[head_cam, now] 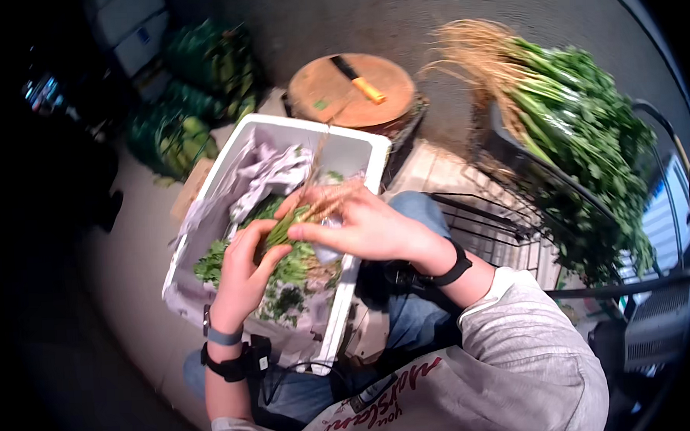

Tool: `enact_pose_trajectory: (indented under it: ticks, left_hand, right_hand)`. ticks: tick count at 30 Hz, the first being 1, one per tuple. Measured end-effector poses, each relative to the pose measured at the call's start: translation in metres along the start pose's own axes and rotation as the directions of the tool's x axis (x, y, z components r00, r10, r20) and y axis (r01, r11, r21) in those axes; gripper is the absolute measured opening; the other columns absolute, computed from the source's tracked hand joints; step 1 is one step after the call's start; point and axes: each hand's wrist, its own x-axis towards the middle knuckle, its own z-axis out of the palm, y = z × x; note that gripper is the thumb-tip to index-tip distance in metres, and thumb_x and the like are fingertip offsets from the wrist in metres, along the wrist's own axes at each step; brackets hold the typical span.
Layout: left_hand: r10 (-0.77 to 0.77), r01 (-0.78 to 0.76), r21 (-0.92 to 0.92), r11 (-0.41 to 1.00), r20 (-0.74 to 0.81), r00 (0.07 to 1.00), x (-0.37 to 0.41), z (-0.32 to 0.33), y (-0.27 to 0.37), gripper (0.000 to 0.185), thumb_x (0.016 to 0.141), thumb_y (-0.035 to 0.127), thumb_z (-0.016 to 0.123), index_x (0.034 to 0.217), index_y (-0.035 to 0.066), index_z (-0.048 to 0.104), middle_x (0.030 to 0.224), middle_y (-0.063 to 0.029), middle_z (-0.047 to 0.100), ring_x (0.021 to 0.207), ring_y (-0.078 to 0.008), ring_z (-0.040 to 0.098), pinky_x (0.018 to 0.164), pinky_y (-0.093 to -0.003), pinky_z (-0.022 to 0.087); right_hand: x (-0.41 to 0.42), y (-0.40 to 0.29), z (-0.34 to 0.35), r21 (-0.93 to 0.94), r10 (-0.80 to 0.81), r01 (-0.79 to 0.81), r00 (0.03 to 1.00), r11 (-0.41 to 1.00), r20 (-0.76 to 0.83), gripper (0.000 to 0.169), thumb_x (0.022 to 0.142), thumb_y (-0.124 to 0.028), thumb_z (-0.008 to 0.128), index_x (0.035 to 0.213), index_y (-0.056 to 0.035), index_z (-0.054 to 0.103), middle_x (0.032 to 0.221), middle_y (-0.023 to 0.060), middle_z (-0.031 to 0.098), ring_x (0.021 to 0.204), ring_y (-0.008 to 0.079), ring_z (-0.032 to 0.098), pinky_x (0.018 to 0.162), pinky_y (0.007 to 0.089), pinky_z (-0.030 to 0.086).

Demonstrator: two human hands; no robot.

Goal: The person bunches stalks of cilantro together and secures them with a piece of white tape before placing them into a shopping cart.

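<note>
Over a white foam box (176,254) I hold a small bunch of leafy green herbs (282,228), probably coriander, its pale brown roots pointing up and to the right. My left hand (248,263) curls around the green stems. At the root end, my right hand (360,222) pinches the bunch between thumb and fingers, and roots show by its fingers. A long thin brown strand (320,147) rises from there over the box's far edge. Below my hands, loose green leaves (289,270) and crumpled pale purple sheeting (271,172) lie in the box.
Beyond the box, a knife with a yellow handle (368,91) rests on a round wooden chopping block (316,84). To the right, a large rooted bundle of leafy greens (589,112) lies on a dark crate (520,135). Green mesh sacks of vegetables (171,136) stand at the left.
</note>
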Motion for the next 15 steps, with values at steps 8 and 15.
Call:
enact_pose_trajectory:
  ticks: [8,15]
  left_hand:
    - [0.742,-0.795,0.312,0.521,0.295,0.602,0.095,0.045,0.198,0.032,0.073,0.007,0.064,0.104,0.008,0.055,0.084,-0.0081,0.056,0.082,-0.0234,0.053,0.079,-0.0349,0.039]
    - [0.744,-0.604,-0.597,0.528,-0.018,0.667,0.150,0.080,0.292,0.026,0.090,0.016,0.049,0.112,0.003,0.049,0.110,-0.0117,0.058,0.101,-0.0203,0.056,0.092,-0.0328,0.043]
  right_hand:
    - [-0.132,-0.118,-0.094,-0.083,-0.129,0.099,0.762,0.992,-0.634,0.038,0.080,-0.007,0.063,0.115,-0.0009,0.050,0.084,0.0053,0.064,0.075,0.0081,0.059,0.062,0.0196,0.046]
    - [-0.202,-0.184,-0.132,-0.151,-0.077,-0.086,0.563,0.985,-0.823,0.056,0.077,-0.009,0.067,0.126,-0.0029,0.040,0.060,-0.0030,0.053,0.054,0.0010,0.047,0.049,0.0149,0.034]
